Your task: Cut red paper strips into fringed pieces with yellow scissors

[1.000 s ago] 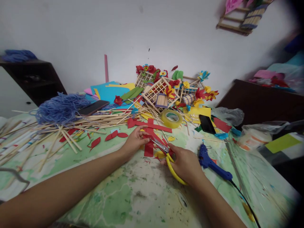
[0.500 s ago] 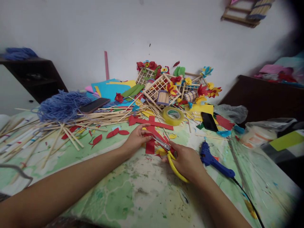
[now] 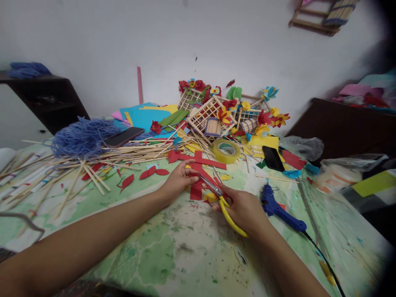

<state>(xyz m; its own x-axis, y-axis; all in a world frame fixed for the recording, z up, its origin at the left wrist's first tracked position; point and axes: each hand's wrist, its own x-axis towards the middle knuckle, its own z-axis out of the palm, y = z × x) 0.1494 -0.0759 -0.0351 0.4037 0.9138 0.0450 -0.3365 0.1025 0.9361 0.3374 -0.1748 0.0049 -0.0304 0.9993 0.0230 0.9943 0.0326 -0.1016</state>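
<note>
**Yellow-handled scissors (image 3: 229, 218) w/ blades on red craft paper (image 3: 195, 190), center of table**

R hand (image 3: 244, 214): fingers curled round scissor handles, gripping. L hand (image 3: 177, 181): fingers spread, pressing on paper. Blue glue gun (image 3: 278, 210) just beside R hand on painted table (image 3: 182, 251).

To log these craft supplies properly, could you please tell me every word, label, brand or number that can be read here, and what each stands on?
The roll of clear tape: printing on its green-marked core, too small and blurred to read.
The blue hot glue gun: no readable text.
No other readable text shows.
</note>
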